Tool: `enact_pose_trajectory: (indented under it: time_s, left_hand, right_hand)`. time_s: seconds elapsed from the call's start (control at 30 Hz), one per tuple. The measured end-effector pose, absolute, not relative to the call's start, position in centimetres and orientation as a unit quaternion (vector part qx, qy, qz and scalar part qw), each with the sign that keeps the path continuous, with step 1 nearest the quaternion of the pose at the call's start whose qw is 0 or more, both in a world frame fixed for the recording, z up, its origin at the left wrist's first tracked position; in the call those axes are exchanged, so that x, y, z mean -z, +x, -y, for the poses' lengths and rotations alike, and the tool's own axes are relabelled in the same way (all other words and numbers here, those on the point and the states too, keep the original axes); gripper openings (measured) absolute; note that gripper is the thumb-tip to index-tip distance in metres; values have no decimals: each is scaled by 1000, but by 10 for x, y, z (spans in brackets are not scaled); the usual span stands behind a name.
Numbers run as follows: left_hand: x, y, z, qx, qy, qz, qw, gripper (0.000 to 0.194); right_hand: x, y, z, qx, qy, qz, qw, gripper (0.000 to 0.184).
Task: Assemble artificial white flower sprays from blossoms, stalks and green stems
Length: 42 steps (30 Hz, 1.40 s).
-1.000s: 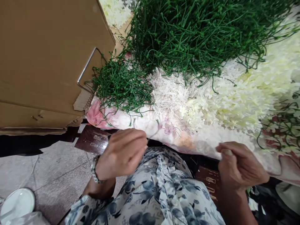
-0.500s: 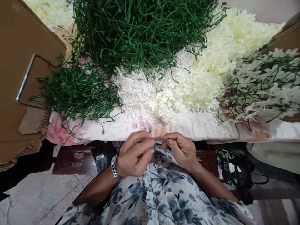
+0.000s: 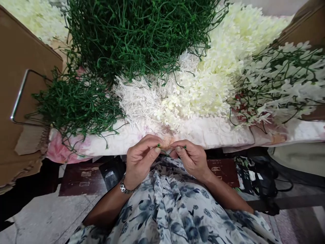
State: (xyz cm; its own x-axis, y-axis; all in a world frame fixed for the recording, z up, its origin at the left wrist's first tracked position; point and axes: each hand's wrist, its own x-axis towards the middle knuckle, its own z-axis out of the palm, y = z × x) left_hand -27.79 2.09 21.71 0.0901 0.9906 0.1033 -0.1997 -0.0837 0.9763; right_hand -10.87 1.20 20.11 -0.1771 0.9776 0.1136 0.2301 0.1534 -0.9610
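Green stem (image 3: 158,145): between our two hands, just over the worktop's near edge; thin, nubbed tips. One piece or two, we cannot tell.
Left hand (image 3: 141,159): narrow, thumb and forefinger pinching green, likely because it is so slender.
Right hand (image 3: 194,160): matching pinch, a second green tip showing above the thumb.
Large green tangle (image 3: 142,40): wiry, plastic-looking, behind; smaller heap (image 3: 81,101) left, presumably for easy reach.
White sprigs (image 3: 139,101): stiff, needle-like, ahead of us.
Cream blossoms (image 3: 215,81): fabric-looking petals, massed beside the sprigs.
Flowered stems (image 3: 284,84): right, perhaps grouped to avoid mixing.
Worktop (image 3: 213,130): covered in flower-printed material.
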Motion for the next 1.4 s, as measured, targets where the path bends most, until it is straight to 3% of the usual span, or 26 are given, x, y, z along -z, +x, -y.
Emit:
enact_pose_trajectory:
  time_s: [0.23,0.3,0.4,0.57,0.83,1.1,1.23,1.4]
  left_hand:
    - [-233,-275,-32,-509,349,-377,691,10]
    - [-231,-275,-35,-509,326,-394,692,4]
    - [-223,-271,-38,-506,305,-419,689,9]
    - [-211,-264,-43,-467,324,-460,682,18]
    - [-205,-265,-47,-407,382,-456,693,16]
    - [-204,-259,-47,-422,445,-434,660,15]
    - [-204,-258,-44,-433,446,-393,678,11]
    - [-200,-261,-42,-439,503,-381,640,9]
  right_hand:
    - [-210,-91,-14,-347,-459,743,343,24]
    - [-214,-78,-20,-307,-488,733,362,25]
    - [-215,-66,-35,-156,-552,724,384,19]
    - [-201,-72,-57,-46,-543,794,270,10]
    - [-197,-60,-54,-76,-548,778,298,11]
    - [-220,-63,-38,-248,-491,727,411,11]
    - [-235,-73,-36,-286,-456,738,408,11]
    - [-243,-75,-37,-249,-442,781,365,12]
